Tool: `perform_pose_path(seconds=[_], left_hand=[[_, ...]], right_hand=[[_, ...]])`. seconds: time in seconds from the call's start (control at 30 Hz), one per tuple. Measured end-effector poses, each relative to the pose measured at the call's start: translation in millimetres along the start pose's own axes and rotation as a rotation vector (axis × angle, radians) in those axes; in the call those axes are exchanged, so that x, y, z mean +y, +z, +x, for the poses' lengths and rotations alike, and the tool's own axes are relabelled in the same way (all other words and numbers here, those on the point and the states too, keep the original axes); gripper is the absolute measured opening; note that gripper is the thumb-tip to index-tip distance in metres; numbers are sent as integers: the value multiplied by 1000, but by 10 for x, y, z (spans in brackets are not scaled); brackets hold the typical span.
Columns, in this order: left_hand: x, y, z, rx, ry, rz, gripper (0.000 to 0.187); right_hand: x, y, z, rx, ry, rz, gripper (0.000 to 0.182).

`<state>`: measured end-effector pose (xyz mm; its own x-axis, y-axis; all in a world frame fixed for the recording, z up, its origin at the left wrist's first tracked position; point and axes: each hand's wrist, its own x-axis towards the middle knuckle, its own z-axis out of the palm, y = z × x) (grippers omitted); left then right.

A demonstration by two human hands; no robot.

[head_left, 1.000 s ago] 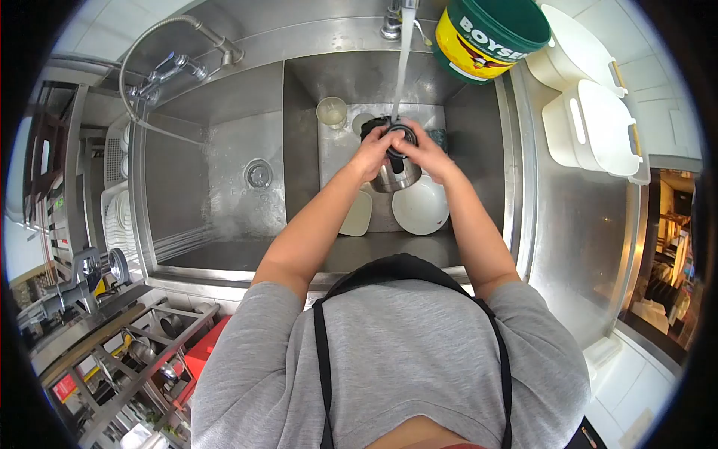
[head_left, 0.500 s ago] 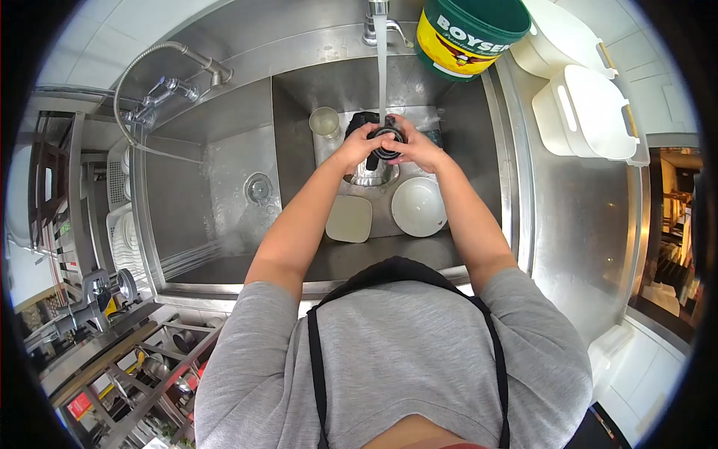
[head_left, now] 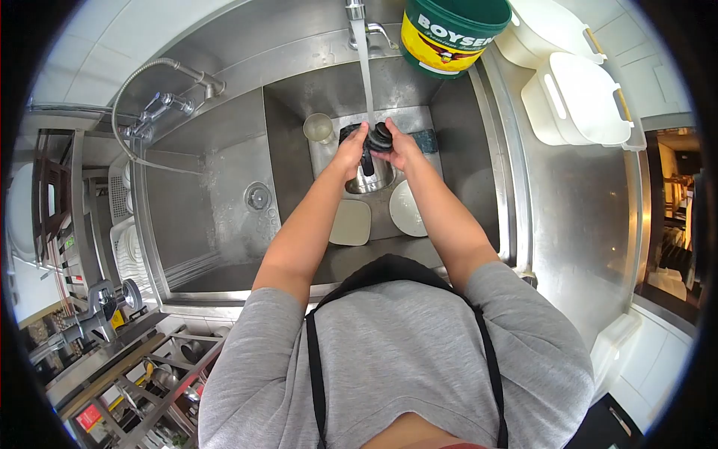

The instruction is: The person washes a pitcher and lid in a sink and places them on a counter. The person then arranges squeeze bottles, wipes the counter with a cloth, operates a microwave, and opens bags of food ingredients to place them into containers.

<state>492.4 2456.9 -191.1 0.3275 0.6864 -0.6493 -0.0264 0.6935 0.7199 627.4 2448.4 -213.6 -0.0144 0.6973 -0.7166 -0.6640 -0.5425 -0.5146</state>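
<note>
Under the running tap, my right hand (head_left: 402,150) grips a black, ribbed round lid (head_left: 381,137), thumb and fingers around its right side. My left hand (head_left: 348,156) is just left of the water stream, its thumb up near the lid and its other fingers hidden. A black item (head_left: 346,132) shows behind the left fingers; its kind is not clear. Below both hands a steel jug (head_left: 372,179) with a black handle stands in the sink basin. Nearer to me lie a pale squarish dish (head_left: 350,223) and a white bowl (head_left: 406,212), partly covered by my right forearm.
The tap (head_left: 355,10) pours between my hands. A clear cup (head_left: 318,128) stands at the basin's back left, and a dark pad (head_left: 425,141) lies to the right. A green paint bucket (head_left: 449,37) and white bins (head_left: 580,101) stand beyond the rim.
My hands have drawn apart: the left has moved left off the lid's top, while the right keeps the lid and has tilted it. The view has shifted slightly.
</note>
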Motion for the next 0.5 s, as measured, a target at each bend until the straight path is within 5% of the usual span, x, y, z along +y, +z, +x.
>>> perform_pose_path(seconds=[0.5], left_hand=[[-113, -197, 188, 41, 88, 74, 59]], right_hand=[[77, 63, 29, 21, 46, 84, 40]])
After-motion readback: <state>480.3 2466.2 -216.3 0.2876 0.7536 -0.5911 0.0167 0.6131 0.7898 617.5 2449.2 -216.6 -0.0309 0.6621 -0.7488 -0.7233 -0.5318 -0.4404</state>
